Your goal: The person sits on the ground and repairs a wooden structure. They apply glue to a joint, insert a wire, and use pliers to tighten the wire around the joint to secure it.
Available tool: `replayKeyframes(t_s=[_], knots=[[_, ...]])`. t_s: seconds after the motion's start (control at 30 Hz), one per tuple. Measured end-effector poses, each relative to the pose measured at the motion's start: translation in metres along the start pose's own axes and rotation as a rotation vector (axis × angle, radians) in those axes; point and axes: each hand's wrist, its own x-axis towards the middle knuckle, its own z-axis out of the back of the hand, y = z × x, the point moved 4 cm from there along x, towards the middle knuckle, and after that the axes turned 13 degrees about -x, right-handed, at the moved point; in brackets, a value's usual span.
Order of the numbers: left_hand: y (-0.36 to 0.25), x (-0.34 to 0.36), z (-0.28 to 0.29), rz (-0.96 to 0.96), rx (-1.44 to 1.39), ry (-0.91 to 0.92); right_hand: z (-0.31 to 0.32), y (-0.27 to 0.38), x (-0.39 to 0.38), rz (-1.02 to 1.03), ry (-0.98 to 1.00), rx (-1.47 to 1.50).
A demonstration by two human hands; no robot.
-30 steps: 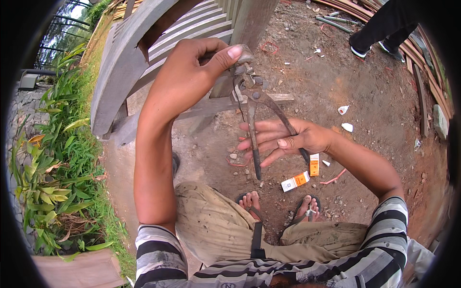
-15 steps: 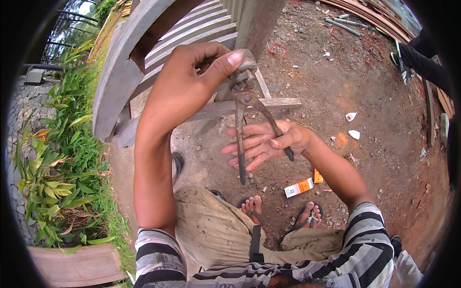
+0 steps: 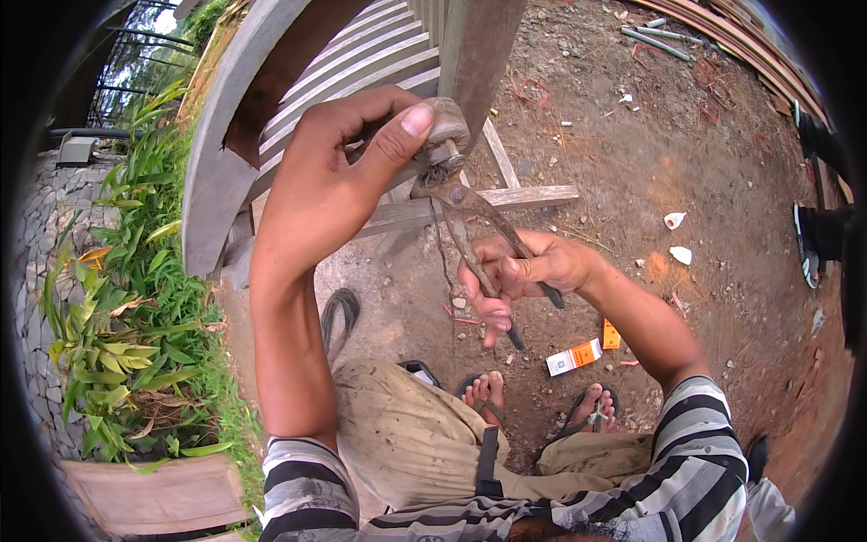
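In the head view, the left hand (image 3: 334,176) is raised against a grey wooden post (image 3: 474,63), its thumb and fingers pinched around a small rounded grey piece (image 3: 444,122) held at the post's edge. The right hand (image 3: 519,271) is closed around the handles of a pair of pincers (image 3: 470,226), whose head sits just under that piece, on something too small to identify. The step in hand is judged to be gripping or drawing a fastener there; a firm squeeze and a steady lever of the handles seem called for next. The pincers look dark, worn and rusty, with long thin handles. Below, a small orange and white box (image 3: 574,357) lies on the bare earth (image 3: 632,144).
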Motion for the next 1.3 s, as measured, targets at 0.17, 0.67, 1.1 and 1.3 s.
replayKeyframes(t_s=[0.17,0.67,1.1,1.3], knots=[[-0.004,0.000,-0.004,-0.024,-0.048,-0.025,-0.036,-0.025,0.034,0.268,-0.214,0.055],[-0.003,-0.001,-0.010,-0.025,-0.022,-0.015,-0.047,-0.050,0.097,0.591,-0.630,-0.015],[0.006,0.000,-0.012,0.013,-0.016,-0.003,-0.040,-0.059,0.115,0.713,-0.736,-0.063],[0.008,0.004,-0.012,0.108,-0.079,0.058,-0.038,-0.060,0.125,0.789,-0.783,-0.062]])
